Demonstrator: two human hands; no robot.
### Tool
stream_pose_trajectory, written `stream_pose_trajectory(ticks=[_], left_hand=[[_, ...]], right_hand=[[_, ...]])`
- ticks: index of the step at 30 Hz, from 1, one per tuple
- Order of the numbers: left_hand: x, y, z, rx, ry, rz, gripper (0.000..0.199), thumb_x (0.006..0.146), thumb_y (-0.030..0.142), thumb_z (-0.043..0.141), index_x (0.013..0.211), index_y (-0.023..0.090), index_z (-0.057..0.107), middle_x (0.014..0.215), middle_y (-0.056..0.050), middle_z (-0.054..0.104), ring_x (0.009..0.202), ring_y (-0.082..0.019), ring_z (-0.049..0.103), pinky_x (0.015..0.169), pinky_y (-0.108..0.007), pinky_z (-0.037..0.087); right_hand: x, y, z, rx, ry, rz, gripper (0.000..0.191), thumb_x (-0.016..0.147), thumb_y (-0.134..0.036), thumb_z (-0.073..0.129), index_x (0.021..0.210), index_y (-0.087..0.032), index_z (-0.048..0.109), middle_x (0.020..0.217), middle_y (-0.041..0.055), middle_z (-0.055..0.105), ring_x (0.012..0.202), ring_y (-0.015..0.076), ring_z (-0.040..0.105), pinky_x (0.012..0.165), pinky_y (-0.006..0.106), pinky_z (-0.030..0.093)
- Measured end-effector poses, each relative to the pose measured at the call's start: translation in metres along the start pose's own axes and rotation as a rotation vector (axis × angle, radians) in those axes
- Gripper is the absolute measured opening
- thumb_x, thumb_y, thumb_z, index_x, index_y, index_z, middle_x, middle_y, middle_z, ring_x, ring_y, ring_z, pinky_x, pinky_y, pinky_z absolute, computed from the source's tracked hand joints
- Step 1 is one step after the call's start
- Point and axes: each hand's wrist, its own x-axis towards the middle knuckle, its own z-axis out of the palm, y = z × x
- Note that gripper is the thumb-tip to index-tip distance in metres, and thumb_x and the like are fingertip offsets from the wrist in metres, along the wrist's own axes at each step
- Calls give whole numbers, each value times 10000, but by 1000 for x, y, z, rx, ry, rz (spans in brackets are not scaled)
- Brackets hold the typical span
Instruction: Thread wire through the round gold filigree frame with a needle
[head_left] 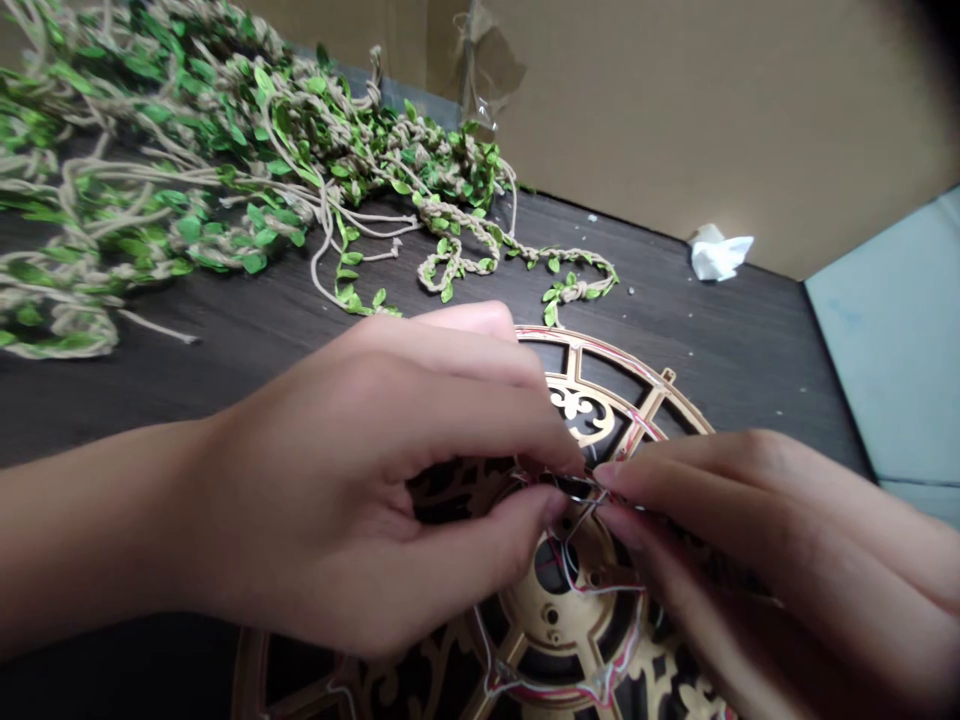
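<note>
A round gold openwork frame (555, 640) with scrollwork and spokes lies on the dark table under both hands. Red and white wires (600, 588) run along its rings and across its central hole. My left hand (390, 450) reaches in from the left, thumb and forefinger pinching thin wires just above the hub. From the right, my right hand (735, 520) pinches the same thin wires (581, 492) between thumb and fingertips, very near the left fingertips. The exact ends of the wires are blurred and partly covered by the fingers.
Braided cords with green leaves (330, 130) lie heaped at the back left, one strand reaching the frame's far rim. A crumpled white tissue (718, 252) sits at the back right. Cardboard (675, 100) stands behind, and a pale panel (892, 320) borders the right side.
</note>
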Motion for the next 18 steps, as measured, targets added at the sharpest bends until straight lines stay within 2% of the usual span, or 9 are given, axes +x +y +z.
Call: stream_pose_trajectory(ticks=[2,6,10,13,14,18], left_hand=[[-1,1,0,3,-13,-6,61,938,280,665,903,273,714,915,35,717,828,-133,640,771,-286,538],[0,3,-2,10,0,30,44,928,241,685,897,242,717,905,22,704,829,-120,629,761,-265,535],[2,4,-5,-2,8,64,87,939,192,661,873,208,716,871,5,699,790,-113,626,771,-264,535],[3,4,-4,17,4,65,127,952,195,635,846,200,704,858,-3,702,770,-115,624,771,-268,533],[4,4,-4,29,10,70,132,951,202,635,834,204,697,847,-1,701,756,-117,620,760,-272,533],[5,2,-3,77,2,97,176,941,218,628,769,230,662,836,9,690,753,-130,614,737,-302,521]], right_hand=[[-2,-3,1,10,18,33,145,958,-282,646,1087,-309,705,976,12,749,814,195,715,659,335,535],[-4,-8,5,-38,127,99,145,968,-333,633,1051,-332,753,943,12,757,807,216,708,675,368,527],[-4,-2,4,-30,144,49,196,945,-341,661,1117,-344,754,970,17,764,800,214,720,670,352,566],[-4,9,-1,-42,132,-81,264,905,-324,688,1159,-351,755,968,30,762,769,217,721,578,316,576],[-5,12,-2,-46,90,-109,295,898,-328,695,1188,-350,745,978,35,761,772,220,724,564,307,583],[-5,19,-6,-21,1,-104,330,890,-275,709,1204,-376,729,988,4,758,757,189,733,570,262,591]])
